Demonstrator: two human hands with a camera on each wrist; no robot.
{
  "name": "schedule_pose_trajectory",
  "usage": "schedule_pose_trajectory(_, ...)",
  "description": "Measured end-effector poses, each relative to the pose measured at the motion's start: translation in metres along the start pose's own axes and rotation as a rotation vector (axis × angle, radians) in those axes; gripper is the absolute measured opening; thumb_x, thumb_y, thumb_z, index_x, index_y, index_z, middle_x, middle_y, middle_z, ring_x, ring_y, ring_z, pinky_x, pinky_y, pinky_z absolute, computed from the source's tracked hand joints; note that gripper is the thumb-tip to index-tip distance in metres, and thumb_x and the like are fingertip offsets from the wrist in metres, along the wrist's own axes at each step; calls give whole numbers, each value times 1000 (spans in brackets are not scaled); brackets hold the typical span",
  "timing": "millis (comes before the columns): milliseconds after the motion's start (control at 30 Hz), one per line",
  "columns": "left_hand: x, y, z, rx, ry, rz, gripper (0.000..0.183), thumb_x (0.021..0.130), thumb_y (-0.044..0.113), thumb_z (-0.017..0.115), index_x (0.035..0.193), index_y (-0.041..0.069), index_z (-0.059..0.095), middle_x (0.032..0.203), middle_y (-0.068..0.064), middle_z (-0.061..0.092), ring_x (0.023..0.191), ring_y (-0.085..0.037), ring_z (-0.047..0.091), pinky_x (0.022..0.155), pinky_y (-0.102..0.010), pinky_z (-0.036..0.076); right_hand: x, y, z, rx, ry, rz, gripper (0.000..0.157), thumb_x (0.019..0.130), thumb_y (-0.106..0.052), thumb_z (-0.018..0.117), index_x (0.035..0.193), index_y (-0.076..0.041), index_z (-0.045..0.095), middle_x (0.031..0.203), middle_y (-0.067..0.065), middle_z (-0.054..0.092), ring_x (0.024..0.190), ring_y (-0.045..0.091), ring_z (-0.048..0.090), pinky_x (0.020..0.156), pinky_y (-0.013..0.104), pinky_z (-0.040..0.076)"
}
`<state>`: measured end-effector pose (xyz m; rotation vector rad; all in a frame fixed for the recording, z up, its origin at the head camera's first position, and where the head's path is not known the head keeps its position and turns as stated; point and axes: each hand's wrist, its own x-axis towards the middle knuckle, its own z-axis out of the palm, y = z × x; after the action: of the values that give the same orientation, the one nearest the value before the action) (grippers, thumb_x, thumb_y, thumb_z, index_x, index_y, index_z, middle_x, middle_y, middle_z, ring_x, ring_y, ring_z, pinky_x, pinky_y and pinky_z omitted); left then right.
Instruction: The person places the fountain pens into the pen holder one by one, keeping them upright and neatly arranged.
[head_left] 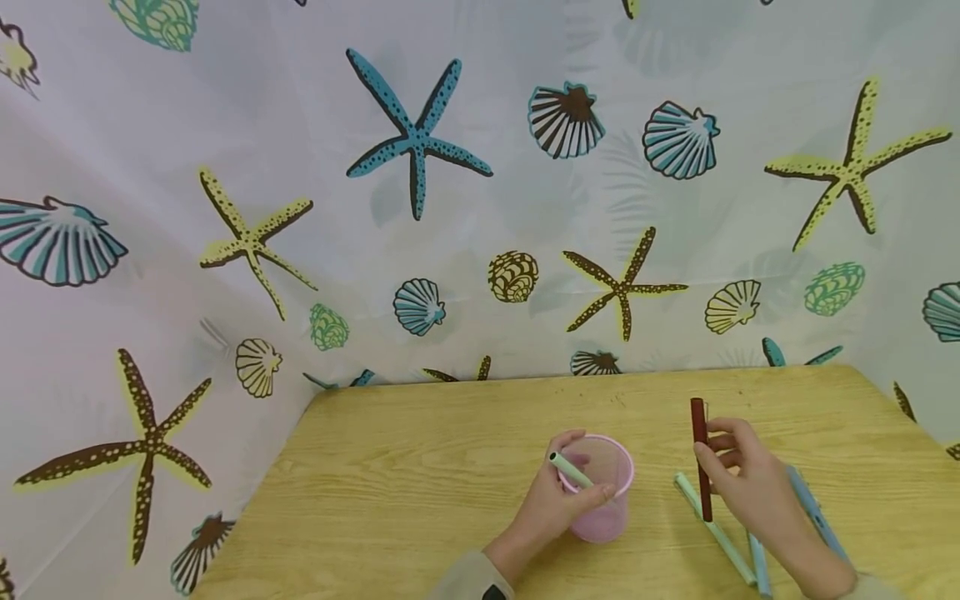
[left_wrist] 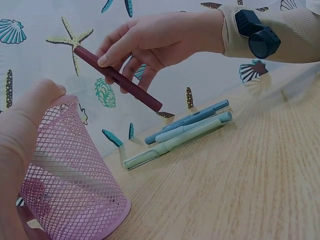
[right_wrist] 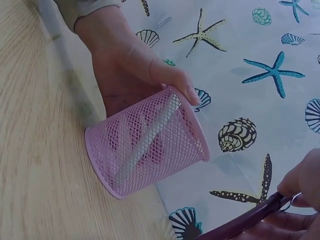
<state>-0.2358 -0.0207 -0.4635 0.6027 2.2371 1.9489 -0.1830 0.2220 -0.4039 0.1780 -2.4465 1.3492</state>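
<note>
My left hand grips a pink mesh pen cup, thumb and fingers around its side near the rim. Inside the cup leans a pale green pen, its upper end above the rim; the right wrist view shows the pen through the mesh. To the right, my right hand pinches a dark red pen between thumb and fingers. The red pen is in the air, apart from the cup.
Below and beside my right hand, a light green pen, a light blue pen and a darker blue pen lie on the wooden table. A curtain with starfish and shells hangs behind the table and at its sides.
</note>
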Motion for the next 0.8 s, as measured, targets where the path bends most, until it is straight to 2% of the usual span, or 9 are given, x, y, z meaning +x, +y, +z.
schedule_pose_trajectory(200, 1, -2, 1, -1, 4, 1, 69, 79, 28, 75, 135, 30, 34, 126, -17, 46, 116, -34, 46, 89, -46, 43, 2, -12, 13, 107, 80, -106, 30, 93, -13, 58, 119, -2, 48, 96, 14, 59, 71, 11, 61, 55, 27, 53)
schedule_pose_trajectory(400, -1, -2, 0, 17, 14, 3, 72, 79, 29, 75, 137, 24, 34, 124, -15, 48, 113, -33, 48, 88, -46, 44, 9, -29, 31, 235, 144, -194, 28, 91, -5, 58, 118, -2, 49, 97, 13, 58, 74, 12, 61, 56, 31, 54)
schedule_pose_trajectory(633, -1, -3, 1, 14, 6, 11, 71, 79, 30, 74, 137, 23, 33, 124, -14, 48, 114, -31, 47, 88, -44, 45, 14, -51, 42, 286, 205, -315, 31, 88, 7, 57, 117, 4, 48, 95, 14, 57, 74, 14, 59, 56, 28, 53)
schedule_pose_trajectory(800, -1, -2, 0, 7, 11, 9, 70, 79, 30, 75, 135, 26, 34, 125, -15, 48, 115, -30, 47, 88, -44, 45, 12, -73, 45, 289, 236, -326, 28, 85, 11, 58, 111, 10, 48, 92, 17, 58, 74, 14, 59, 56, 26, 53)
